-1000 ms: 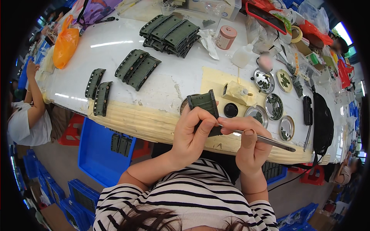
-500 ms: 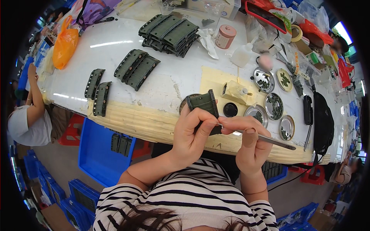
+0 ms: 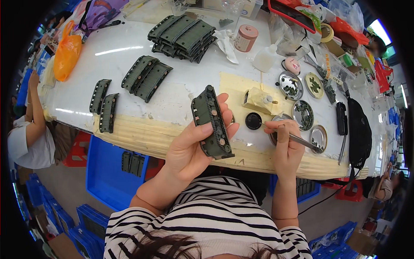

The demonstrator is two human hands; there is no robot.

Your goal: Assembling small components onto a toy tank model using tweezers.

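My left hand (image 3: 183, 149) is closed round a dark green curved model panel (image 3: 202, 113), tilted so that its long edge with round copper-coloured studs faces up. Apart from it, to the right, my right hand (image 3: 288, 151) pinches a pair of metal tweezers (image 3: 307, 143). Its fingertips are over a round metal dish (image 3: 272, 137), which they partly hide. Close by lie a small black round pot (image 3: 253, 121) and a metal dish of small green parts (image 3: 303, 115). Whether the tweezers' tips hold anything is too small to tell.
Green panels lie in a stack (image 3: 181, 36), a pair (image 3: 146, 77) and two narrower pieces (image 3: 108, 113). A bottle wrapped in yellow tape (image 3: 257, 101), a pink jar (image 3: 246, 39) and a black pouch (image 3: 360, 134) stand around. Below the padded edge sits a blue bin (image 3: 108, 172).
My left hand has turned the panel upright, bringing its studded edge into view. My right hand with the tweezers has moved away from the panel, rightward to the dishes.
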